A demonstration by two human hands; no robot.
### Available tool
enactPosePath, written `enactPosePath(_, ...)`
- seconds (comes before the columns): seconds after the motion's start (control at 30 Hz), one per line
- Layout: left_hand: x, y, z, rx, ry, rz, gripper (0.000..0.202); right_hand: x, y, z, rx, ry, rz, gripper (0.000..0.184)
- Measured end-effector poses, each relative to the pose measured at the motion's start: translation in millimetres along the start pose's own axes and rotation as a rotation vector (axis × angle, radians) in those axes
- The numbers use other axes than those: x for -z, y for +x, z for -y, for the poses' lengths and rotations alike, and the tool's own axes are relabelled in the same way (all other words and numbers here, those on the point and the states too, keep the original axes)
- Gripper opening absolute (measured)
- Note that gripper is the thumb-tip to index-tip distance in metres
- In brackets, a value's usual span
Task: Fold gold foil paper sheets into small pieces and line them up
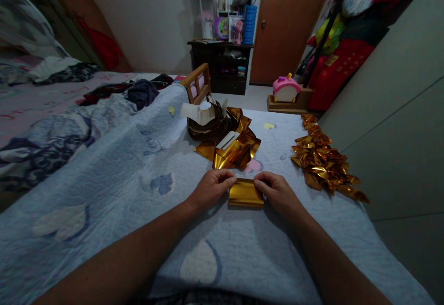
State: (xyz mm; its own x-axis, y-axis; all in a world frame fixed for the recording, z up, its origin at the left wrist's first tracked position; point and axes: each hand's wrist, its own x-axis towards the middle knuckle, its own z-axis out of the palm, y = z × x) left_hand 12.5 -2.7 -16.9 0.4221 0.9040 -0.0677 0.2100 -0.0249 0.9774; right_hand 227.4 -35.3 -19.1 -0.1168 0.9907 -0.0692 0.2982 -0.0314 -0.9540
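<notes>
A small sheet of gold foil paper (pixel 246 194), bent over along its length, is held just above the blue quilt. My left hand (pixel 215 187) pinches its upper left corner between thumb and fingers. At the upper right corner, my right hand (pixel 277 192) grips it the same way. Beyond my hands lies a loose pile of gold foil sheets (pixel 237 152) with a white slip (pixel 227 140) on top. Behind that pile is a stack of dark brown and white papers (pixel 208 122). Several folded gold foil pieces (pixel 322 159) are heaped along the right edge of the bed.
The light blue quilt (pixel 201 263) has a heart pattern and covers the surface under my hands. Crumpled bedding (pixel 79 125) lies to the left. A wooden rail (pixel 197 81) stands at the back, with a black cabinet (pixel 222 67) behind it. A white panel (pixel 398 157) borders the right.
</notes>
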Motion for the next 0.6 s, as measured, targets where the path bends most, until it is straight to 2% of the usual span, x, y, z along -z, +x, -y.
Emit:
enactPosePath(0.33,0.3,0.0,1.4,-0.011,0.064,-0.017,0.026,0.2,0.8,-4.3,0.008,-0.031,-0.003,0.02)
enactPosePath(0.47,-1.3,-1.6,-2.0,-0.061,0.229,-0.057,0.023,-3.3,0.1,-5.8,0.02,-0.084,-0.043,0.013)
enactPosePath(0.6,-4.0,-1.9,-1.4,-0.106,0.486,-0.082,0.02,-9.8,-0.5,-4.7,0.056,-0.288,-0.109,0.005)
